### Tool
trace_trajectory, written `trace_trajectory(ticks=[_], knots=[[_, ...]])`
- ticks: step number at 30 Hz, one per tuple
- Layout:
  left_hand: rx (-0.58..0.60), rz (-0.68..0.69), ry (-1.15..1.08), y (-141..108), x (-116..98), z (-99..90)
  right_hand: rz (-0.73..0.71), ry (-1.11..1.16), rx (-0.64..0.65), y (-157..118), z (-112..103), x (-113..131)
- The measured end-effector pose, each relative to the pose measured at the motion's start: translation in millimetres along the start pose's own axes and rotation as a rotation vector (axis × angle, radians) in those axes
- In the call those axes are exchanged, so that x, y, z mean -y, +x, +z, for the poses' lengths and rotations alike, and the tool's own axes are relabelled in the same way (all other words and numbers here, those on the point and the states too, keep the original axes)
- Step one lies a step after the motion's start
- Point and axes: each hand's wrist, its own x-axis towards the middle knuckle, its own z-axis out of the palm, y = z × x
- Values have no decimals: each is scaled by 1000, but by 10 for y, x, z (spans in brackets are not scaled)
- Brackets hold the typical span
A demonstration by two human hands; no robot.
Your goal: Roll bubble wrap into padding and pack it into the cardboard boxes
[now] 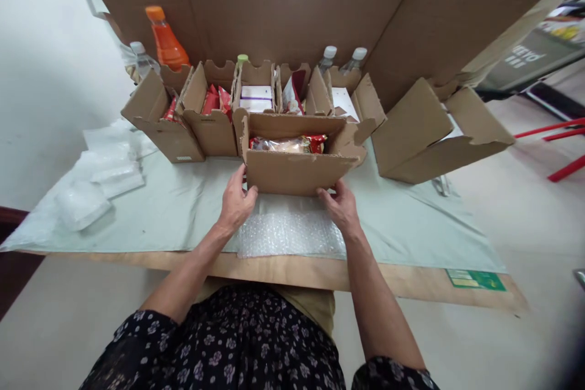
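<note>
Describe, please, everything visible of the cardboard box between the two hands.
The box is brown, open-topped cardboard with rough upper edges, its long side facing the camera. A shiny, red-ended packet lies inside. The left hand and right hand hold the box's lower corners, before the row of boxes; its underside is hidden.

I am in what looks like a packing corner of a workroom; whether of a shop, I cannot tell. I stand at a wooden table (388, 275) under pale cloth (178, 213), gripping an open carton (297, 173) of packets. Bubble wrap (290, 234) lies at six o'clock, cushioned pouches (85, 204) at nine, more filled boxes (214, 134) at twelve, before a tall cardboard screen (292, 6). A white wall (36, 61) stands at ten, a lettered grey tub (530, 61) at two.
</note>
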Motion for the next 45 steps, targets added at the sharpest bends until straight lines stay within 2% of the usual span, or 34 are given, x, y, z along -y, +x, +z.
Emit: trace_trajectory(ticks=[2, 4, 6, 8, 9, 11, 13, 14, 16, 18, 22, 27, 32, 37, 45], knots=[[12, -8, -29, 13, 29, -51, -22, -9, 6, 40, 35, 51], [31, -23, -31, -27, 56, -136, -46, -20, -41, -28, 15, 87], [39, -22, 36, -156, 75, -259, -77, -61, -116, -223, -76, 105], [70, 30, 138, -362, 76, -392, -119, -130, -121, -509, -212, 110], [104, 69, 180, -480, 68, -449, -149, -166, -67, -661, -279, 108], [211, 154, 227, -707, 47, -520, -233, -234, 129, -938, -370, 94], [354, 214, 249, -879, 37, -531, -312, -326, 311, -1135, -374, 62], [421, 231, 267, -932, 41, -520, -335, -378, 351, -1196, -345, 40], [514, 243, 315, -971, 60, -488, -345, -463, 324, -1249, -259, -8], [550, 238, 347, -945, 79, -463, -345, -485, 257, -1232, -186, -49], [559, 245, 363, -869, 65, -467, -352, -479, 242, -1144, -175, -62], [560, 261, 452, -905, 12, -464, -409, -519, 349, -1178, -227, 8], [536, 226, 463, -941, 17, -435, -383, -588, 306, -1225, -173, 18], [514, 233, 452, -954, -10, -433, -341, -520, 317, -1153, -176, 33], [412, 328, 460, -933, -220, -306, -359, -454, 224, -1139, -205, 417]])
